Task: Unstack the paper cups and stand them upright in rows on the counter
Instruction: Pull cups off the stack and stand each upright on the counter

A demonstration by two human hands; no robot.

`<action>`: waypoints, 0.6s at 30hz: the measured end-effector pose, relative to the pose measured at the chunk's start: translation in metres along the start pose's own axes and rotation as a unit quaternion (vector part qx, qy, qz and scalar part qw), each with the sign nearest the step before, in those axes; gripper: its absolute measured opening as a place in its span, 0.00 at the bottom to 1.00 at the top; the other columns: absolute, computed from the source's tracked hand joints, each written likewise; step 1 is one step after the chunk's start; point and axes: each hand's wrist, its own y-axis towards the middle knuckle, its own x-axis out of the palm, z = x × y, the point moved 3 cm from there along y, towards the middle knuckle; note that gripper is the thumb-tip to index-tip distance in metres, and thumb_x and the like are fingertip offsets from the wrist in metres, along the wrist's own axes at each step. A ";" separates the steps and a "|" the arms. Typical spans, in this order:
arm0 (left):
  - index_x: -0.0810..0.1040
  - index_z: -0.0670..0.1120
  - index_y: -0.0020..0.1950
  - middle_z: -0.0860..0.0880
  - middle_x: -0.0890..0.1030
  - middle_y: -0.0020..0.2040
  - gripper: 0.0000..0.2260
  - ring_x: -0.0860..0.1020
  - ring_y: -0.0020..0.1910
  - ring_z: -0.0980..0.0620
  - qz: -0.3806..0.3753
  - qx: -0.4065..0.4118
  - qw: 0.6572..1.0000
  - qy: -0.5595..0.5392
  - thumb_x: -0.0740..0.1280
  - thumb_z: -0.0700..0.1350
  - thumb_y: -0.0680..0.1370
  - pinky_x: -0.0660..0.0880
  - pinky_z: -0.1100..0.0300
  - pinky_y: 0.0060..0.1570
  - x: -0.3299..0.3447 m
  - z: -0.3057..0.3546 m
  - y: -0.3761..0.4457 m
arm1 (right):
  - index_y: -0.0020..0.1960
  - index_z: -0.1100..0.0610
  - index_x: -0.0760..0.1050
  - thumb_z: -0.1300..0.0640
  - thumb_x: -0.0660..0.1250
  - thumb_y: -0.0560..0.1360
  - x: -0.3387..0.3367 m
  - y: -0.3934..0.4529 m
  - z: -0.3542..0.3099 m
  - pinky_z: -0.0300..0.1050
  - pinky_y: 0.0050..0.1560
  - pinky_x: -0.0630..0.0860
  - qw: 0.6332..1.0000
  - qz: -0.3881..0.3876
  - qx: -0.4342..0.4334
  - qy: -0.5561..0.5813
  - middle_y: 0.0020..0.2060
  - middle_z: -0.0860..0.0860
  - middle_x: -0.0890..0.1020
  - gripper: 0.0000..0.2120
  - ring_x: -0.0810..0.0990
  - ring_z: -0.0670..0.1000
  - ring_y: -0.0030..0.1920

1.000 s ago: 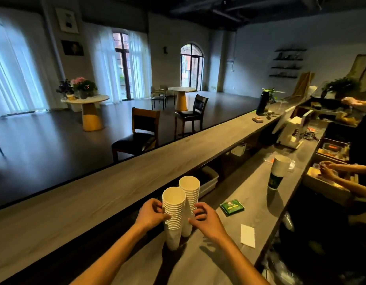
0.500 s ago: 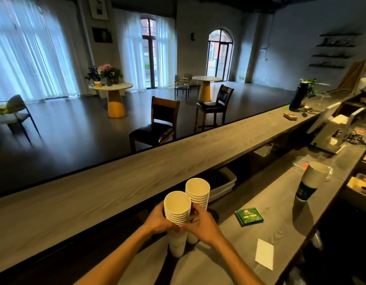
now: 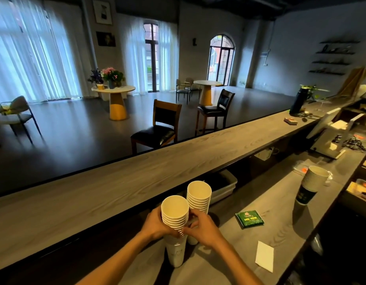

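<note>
Pinching the near tall stack of white paper cups [image 3: 175,221] with both hands, left hand [image 3: 155,225] and right hand [image 3: 202,227]; beside it, the second stack [image 3: 198,197] waits, none standing singly.

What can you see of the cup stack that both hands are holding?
The near stack is plain white paper cups nested mouth-up, the top one empty. It stands upright on the lower counter, close against a second stack. The left hand and right hand grip it at mid-height.
</note>
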 end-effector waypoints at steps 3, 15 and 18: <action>0.75 0.52 0.63 0.54 0.82 0.57 0.44 0.80 0.59 0.55 0.004 -0.011 1.000 -0.015 0.84 0.50 0.48 0.79 0.55 0.59 -0.016 -0.005 -0.013 | 0.64 0.50 0.71 0.54 0.76 0.70 0.008 -0.008 -0.011 0.41 0.51 0.81 1.000 -0.016 0.002 -0.005 0.50 0.46 0.82 0.25 0.83 0.46 0.48; 0.74 0.51 0.64 0.51 0.82 0.58 0.35 0.80 0.58 0.54 0.051 -0.033 0.991 -0.117 0.84 0.42 0.60 0.80 0.59 0.53 -0.133 -0.005 -0.112 | 0.66 0.44 0.72 0.44 0.83 0.58 0.081 -0.039 -0.093 0.44 0.57 0.80 0.992 -0.110 -0.045 0.050 0.59 0.43 0.80 0.39 0.79 0.45 0.60; 0.75 0.50 0.64 0.49 0.83 0.58 0.38 0.81 0.59 0.50 0.080 -0.047 0.981 -0.172 0.84 0.46 0.57 0.81 0.48 0.55 -0.186 -0.010 -0.154 | 0.64 0.46 0.76 0.43 0.83 0.58 0.108 -0.056 -0.143 0.44 0.58 0.80 0.985 -0.143 -0.071 0.065 0.58 0.44 0.82 0.36 0.80 0.44 0.59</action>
